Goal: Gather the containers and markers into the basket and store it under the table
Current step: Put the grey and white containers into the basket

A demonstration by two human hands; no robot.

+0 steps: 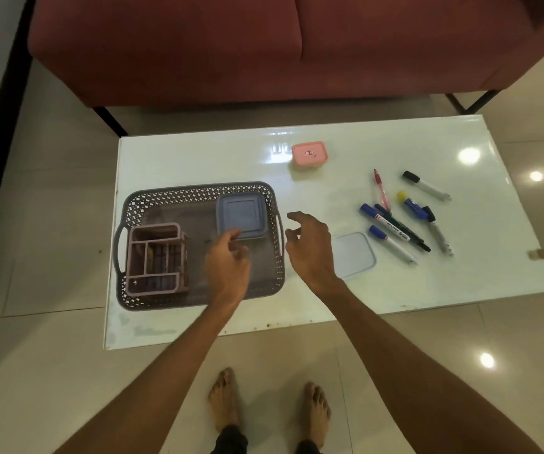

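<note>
Since my right hand [309, 247], fingers spread and empty, hovers just left of the white container [355, 255], it should take it; the left hand [228, 263], loosely curled and empty, hangs over the basket [198, 191].

The right hand [309, 247] hides part of the white lid [355, 255]; the marker [391, 228] labels are unreadable.

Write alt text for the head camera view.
Two bare hands, left hand and right hand, hover open over a grey basket holding a blue container and pink organiser; pink container, white container and markers remain on the white table.
</note>
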